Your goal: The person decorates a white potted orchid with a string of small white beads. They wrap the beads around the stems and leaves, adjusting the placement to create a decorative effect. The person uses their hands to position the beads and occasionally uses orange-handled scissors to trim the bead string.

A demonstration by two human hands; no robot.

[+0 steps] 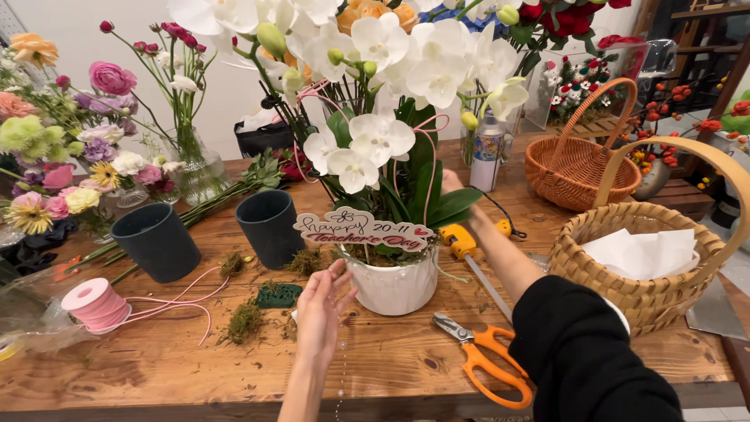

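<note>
View from above a wooden worktable [156, 367] crowded with florist's materials. At centre, a white ribbed pot [394, 285] holding a white orchid arrangement [375, 141], with a decorative card pick [361, 229] standing at the front of the pot above the moss.

Left hand [322, 309] raised just beside the pot's left wall, palm toward it, fingers loosely extended and slightly spread, tips at or almost touching the rim; holding nothing. Right hand [451, 181] reaching behind the pot into the green leaves, black sleeve [582, 352] in the foreground; only the back of the hand showing, so impossible to tell whether those fingers are spread or pinching a stem.

Around the pot: orange-handled scissors [480, 355] lying in front to the right, a yellow-handled tool [465, 246] behind them, scraps of moss [244, 320] and a green foam piece [278, 295] to the left, two dark empty pots [269, 227], a spool of pink cord [95, 305], two wicker baskets [637, 266] to the right, vases of mixed flowers along the left edge.

Judging from this: steadying the pot with the near hand while adjusting at the back. Best done with light, flat pressure at the rim, slow movement among the stems, care for the brittle blooms and the card pick, and no tipping of the top-heavy pot.
</note>
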